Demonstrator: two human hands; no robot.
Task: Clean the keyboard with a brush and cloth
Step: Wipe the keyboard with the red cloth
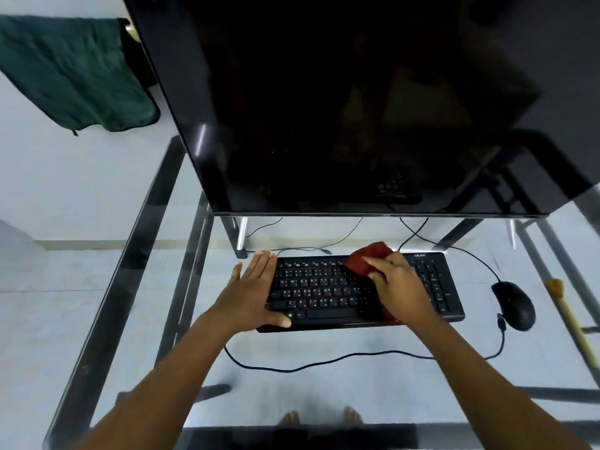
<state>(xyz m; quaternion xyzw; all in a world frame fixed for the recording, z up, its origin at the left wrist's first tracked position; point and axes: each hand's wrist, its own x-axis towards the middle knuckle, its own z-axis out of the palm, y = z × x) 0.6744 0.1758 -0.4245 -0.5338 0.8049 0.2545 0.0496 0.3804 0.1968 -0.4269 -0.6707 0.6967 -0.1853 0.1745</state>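
Cloth (366, 256) lies gripped in the right hand (401, 289) atop the keyboard (324, 295); left hand (251, 289), flat, seemingly presses its end.

- keyboard (324, 293): black plastic, matt case, faint sheen on the keycaps.
- cloth (367, 256): dark red fabric, soft, matt, crumpled.
- brush (571, 319): pale wooden handle, smooth, matt.
- mouse (514, 305): black plastic, smooth, low sheen.
- cable (324, 362): black, smooth sheath, likely rubber or plastic.
- monitor (324, 108): black screen and bezel, glossy, mirror-like.
- desk top (324, 394): clear glass, smooth, reflective.
- desk frame (143, 254): dark metal, smooth, semi-gloss.
- towel (71, 73): green cloth, thick, matt, creased.
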